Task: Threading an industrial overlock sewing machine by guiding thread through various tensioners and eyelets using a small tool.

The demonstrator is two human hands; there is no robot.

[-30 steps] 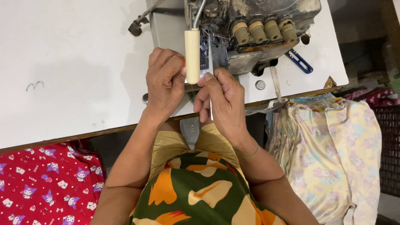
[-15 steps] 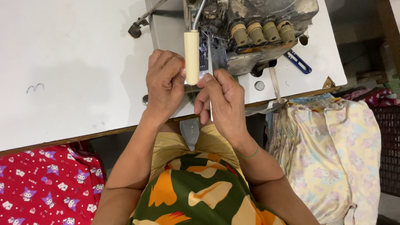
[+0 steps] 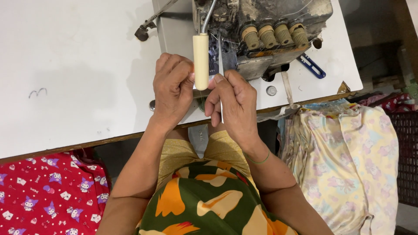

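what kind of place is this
Probably a small garment sewing workshop: an overlock sewing machine with four thread tension knobs on a white worktable, and stacks of printed fabric at each side.

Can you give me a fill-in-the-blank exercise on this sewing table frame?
1. Both hands, left hand and right hand, meet just in front of the sewing ____.
2. The row of tension knobs on the machine numbers ____.
3. The printed cloth at the lower left is mostly ____.
4. The right wrist wears a thin ____ band.

Missing words: machine; four; red; green
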